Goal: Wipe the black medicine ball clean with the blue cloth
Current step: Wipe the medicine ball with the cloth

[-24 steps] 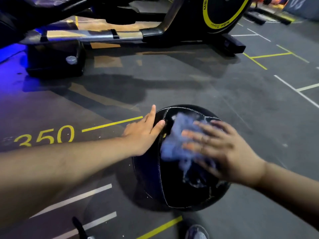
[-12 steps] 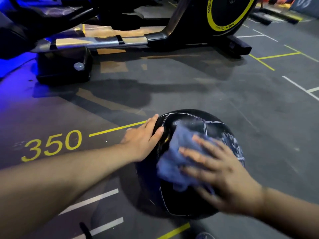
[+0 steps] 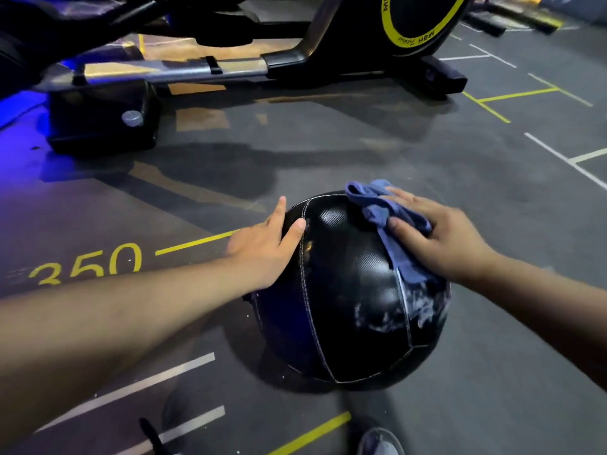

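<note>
Indoors, marked gym floor (image 3: 394,165), machine (image 3: 328,60) behind, hands flat, left (image 3: 262,251) on ball (image 3: 348,290), right (image 3: 450,238) on cloth (image 3: 377,205).

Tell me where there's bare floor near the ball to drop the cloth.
Bare floor lies right of the medicine ball, out to the white lines, and beyond it up to the exercise machine. Crowded: the left hand and forearm on the left side, a shoe on the near side.

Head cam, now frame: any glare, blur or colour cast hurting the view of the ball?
Head view: dim overall, blue cast on the floor at far left; soft sheen on the medicine ball panels, whitish smears lower right readable; left hand slightly motion-blurred; blue cloth fairly sharp; wide-angle bends the floor lines.
</note>
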Tool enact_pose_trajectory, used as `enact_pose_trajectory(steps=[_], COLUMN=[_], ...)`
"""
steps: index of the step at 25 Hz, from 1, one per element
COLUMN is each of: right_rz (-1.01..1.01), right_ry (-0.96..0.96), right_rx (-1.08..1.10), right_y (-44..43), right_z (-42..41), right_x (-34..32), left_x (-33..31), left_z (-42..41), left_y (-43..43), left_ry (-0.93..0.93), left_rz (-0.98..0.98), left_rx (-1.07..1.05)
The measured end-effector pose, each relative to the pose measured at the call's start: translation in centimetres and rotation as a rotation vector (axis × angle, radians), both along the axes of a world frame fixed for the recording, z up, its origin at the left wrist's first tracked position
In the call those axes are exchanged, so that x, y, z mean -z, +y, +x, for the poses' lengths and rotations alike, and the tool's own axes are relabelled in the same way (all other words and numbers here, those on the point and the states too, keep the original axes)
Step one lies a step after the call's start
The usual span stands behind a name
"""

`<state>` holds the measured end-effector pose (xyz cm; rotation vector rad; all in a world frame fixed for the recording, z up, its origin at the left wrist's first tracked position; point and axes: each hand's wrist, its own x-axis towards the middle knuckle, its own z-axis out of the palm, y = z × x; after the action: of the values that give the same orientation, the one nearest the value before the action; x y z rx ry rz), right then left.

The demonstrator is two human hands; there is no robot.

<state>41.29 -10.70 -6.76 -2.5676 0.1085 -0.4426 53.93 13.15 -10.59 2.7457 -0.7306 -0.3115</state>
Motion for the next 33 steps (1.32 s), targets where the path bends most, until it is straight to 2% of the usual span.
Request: enact_pose_trajectory(steps=[2, 5, 7, 9, 12, 15, 16, 19, 20, 22, 25, 27, 29, 31, 33], right_rz=[0.077, 0.052, -0.001, -0.085, -0.204, -0.178, -0.128, -0.071, -0.053, -0.049, -0.343, -0.669, -0.852, -0.864, -0.648], right_ry=[0.085, 0.084, 0.054, 0.069, 0.087, 0.090, 0.105, 0.197, 0.164, 0.022, -0.103, -0.083, -0.051, -0.075, -0.076], right_rx=[0.081, 0.111, 0.097, 0.051, -0.091, -0.213, -0.189, 0.080, 0.109, 0.024, -0.316, -0.589, -0.736, -0.631, -0.257], right_y=[-0.4, 1.4, 3.7, 6.5, 10.7, 9.3, 7.6, 4.4, 4.5, 6.3, 8.9, 9.9, 9.6, 8.8, 7.5], right_z=[1.4, 2.4, 3.4, 5.1, 7.4, 7.6, 7.6, 7.2, 6.7, 3.9, -2.8, -6.0, -6.6, -4.4, -1.0], right_x=[-0.4, -0.6, -0.8, -1.0, -1.3, -2.0, -2.1, -2.0, -1.7, -1.1, 1.2, 3.8, 4.2, 2.7, 0.7], left_x=[0.1, -0.5, -1.4, -1.7, -0.5, 0.7, 0.7, 0.3, 0.3, 0.4, 0.6, 0.2, 0.2, 0.3, 0.2], left_z=[0.1, 0.5, 0.1, -0.6, -0.8, -0.2, 0.0, -0.2, -0.3, -0.4, 0.4, 0.8, 1.1, 1.5, 1.4], left_y=[-0.3, 0.6, 1.5, 1.7, 2.4, 2.9, 2.6, 0.5, 0.0, -0.1, -0.1, -0.1, 0.0, 0.4, 0.7], left_ry=[0.038, 0.154, 0.131, 0.106, 0.049, 0.043, 0.046, 0.012, -0.004, -0.016, 0.014, 0.059, 0.073, 0.128, 0.173], left_rz=[-0.031, -0.122, -0.237, -0.348, -0.411, -0.431, -0.420, -0.408, -0.423, -0.453, -0.458, -0.500, -0.481, -0.469, -0.470], left_rx=[-0.036, -0.098, -0.088, -0.053, -0.075, -0.053, -0.041, 0.004, 0.018, 0.042, 0.120, 0.127, 0.133, 0.133, 0.144])
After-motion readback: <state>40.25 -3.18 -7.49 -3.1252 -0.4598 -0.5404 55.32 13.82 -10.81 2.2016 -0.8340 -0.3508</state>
